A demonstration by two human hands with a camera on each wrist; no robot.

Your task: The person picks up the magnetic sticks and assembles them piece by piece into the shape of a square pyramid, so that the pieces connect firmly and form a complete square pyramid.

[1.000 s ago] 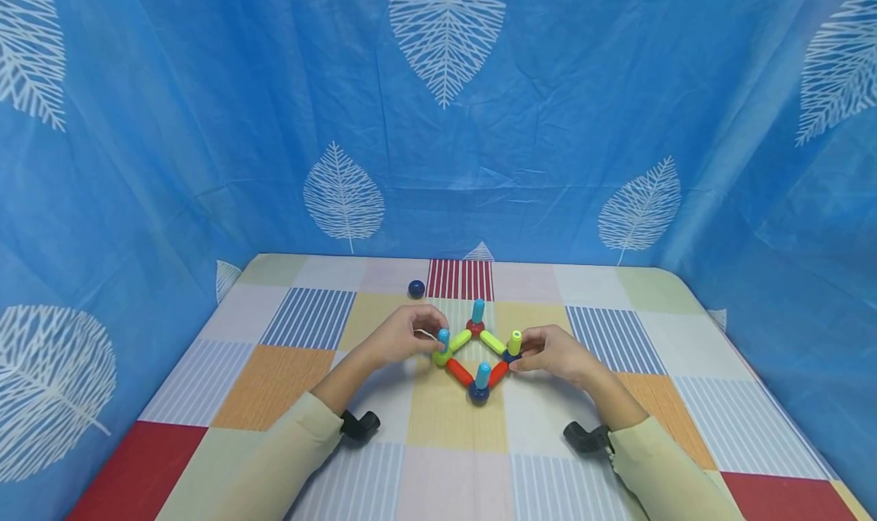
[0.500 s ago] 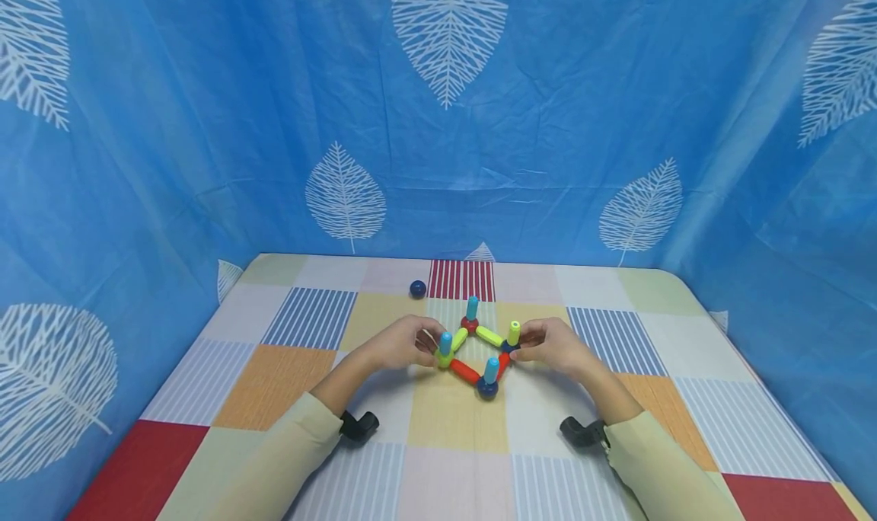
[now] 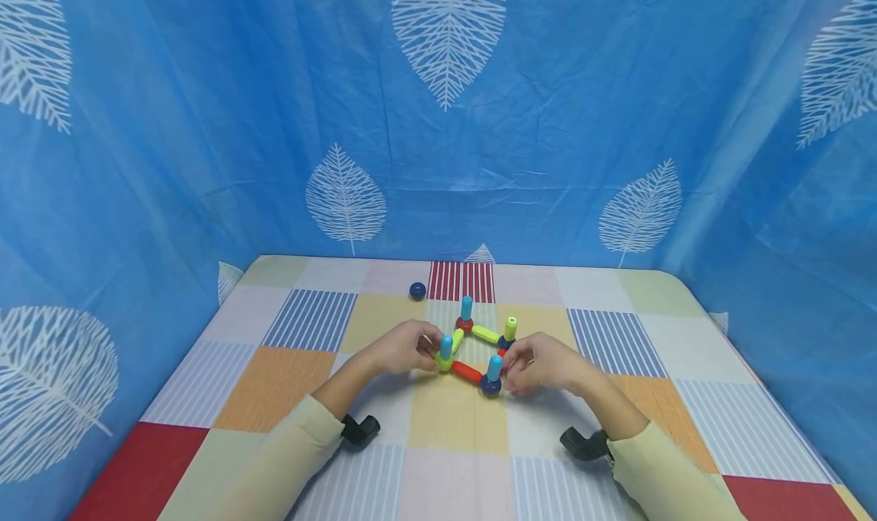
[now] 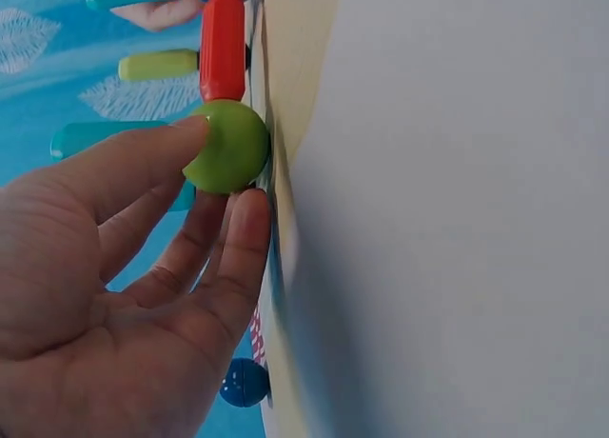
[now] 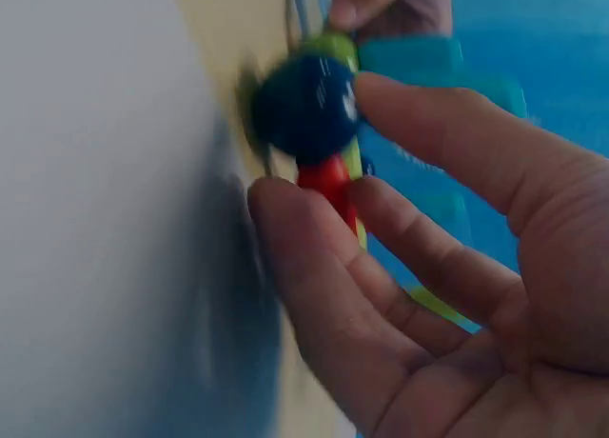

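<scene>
A four-sided frame of coloured rods and balls lies on the table. My left hand pinches its left corner, a green ball, thumb on one side and fingers on the other. At the near corner is a dark blue ball, blurred in the right wrist view. My right hand is beside it, thumb at the ball and the other fingers loosely curved and apart from it. A red rod joins these two balls. A red ball forms the far corner. Short turquoise rods stand upright on three corners, a yellow-green rod on the right one.
A loose dark blue ball lies beyond the frame, towards the table's far edge. A patchwork-patterned cloth covers the table. Blue curtains with white leaves hang behind and at both sides.
The frame has turned and skewed, its far corner shifting left and its near corner right. My right hand has left the right corner and come nearer, to the near blue ball.
</scene>
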